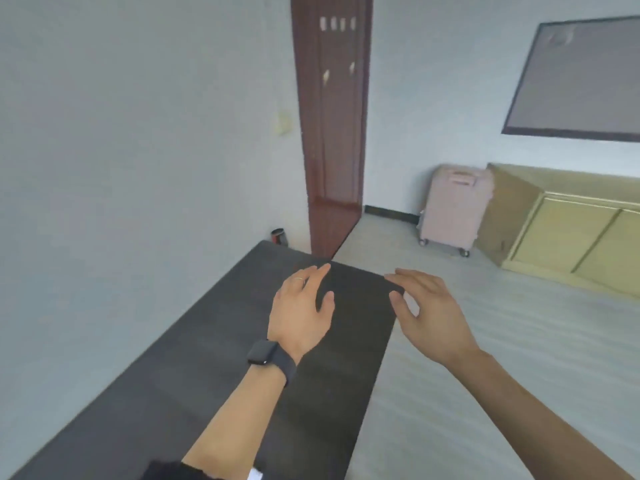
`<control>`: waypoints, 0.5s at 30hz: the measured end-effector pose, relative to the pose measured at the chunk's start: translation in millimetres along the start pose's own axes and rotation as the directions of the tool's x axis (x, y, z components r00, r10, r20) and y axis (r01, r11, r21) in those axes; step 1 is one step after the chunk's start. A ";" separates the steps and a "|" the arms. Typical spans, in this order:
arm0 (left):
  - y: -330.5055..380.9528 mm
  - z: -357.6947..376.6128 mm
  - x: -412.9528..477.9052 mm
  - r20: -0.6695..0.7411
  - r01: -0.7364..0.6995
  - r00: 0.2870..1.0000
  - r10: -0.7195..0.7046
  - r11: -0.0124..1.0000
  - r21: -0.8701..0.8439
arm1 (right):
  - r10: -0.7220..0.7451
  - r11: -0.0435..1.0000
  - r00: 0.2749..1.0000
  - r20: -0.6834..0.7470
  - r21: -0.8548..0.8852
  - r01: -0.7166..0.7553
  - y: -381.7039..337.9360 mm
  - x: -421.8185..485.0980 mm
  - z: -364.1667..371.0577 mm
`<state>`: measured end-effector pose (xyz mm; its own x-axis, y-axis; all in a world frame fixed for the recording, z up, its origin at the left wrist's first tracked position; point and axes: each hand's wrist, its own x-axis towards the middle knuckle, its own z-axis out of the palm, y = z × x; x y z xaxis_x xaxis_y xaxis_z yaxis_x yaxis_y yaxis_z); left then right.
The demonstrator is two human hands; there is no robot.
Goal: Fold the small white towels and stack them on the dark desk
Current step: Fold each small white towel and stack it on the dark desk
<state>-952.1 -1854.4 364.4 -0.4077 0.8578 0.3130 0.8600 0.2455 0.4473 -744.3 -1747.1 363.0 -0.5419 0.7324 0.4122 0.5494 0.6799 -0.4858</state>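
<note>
The dark desk [194, 368] runs from the bottom left toward the far middle, against the left wall. My left hand [301, 310] hovers over its far half, palm down, fingers spread, holding nothing; a dark watch sits on that wrist. My right hand [427, 317] hangs over the desk's right edge near the far corner, fingers apart and empty. No white towel shows on the desk; a small white scrap [255, 474] peeks out at the bottom edge by my left sleeve.
A brown door [332, 133] stands beyond the desk's far end. A dark can [280, 236] sits at the far left corner. A pink suitcase [453, 213] and a yellow cabinet [571, 230] stand at the right wall, across pale floor.
</note>
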 end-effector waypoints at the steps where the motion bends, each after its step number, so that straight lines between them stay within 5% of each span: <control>1: 30.6 5.5 16.3 -0.035 -0.085 0.996 0.084 0.996 -0.041 | 0.029 1.000 0.998 -0.063 -0.009 -0.029 20.3 -0.6 -23.6; 5: 157.7 38.5 70.6 -0.127 -0.317 0.945 0.302 0.939 -0.131 | 0.135 0.989 0.960 -0.245 -0.031 -0.146 102.2 -10.7 -117.3; 15: 427.5 155.2 142.9 -0.070 -0.468 0.879 0.471 0.828 -0.307 | 0.213 0.931 0.843 -0.495 -0.157 -0.328 290.8 -42.1 -323.4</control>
<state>-595.1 -1556.8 470.3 0.0251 0.8385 0.5443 0.8090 -0.3369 0.4816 -356.1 -1568.3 453.7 -0.0248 0.7804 0.6248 0.7896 0.3986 -0.4666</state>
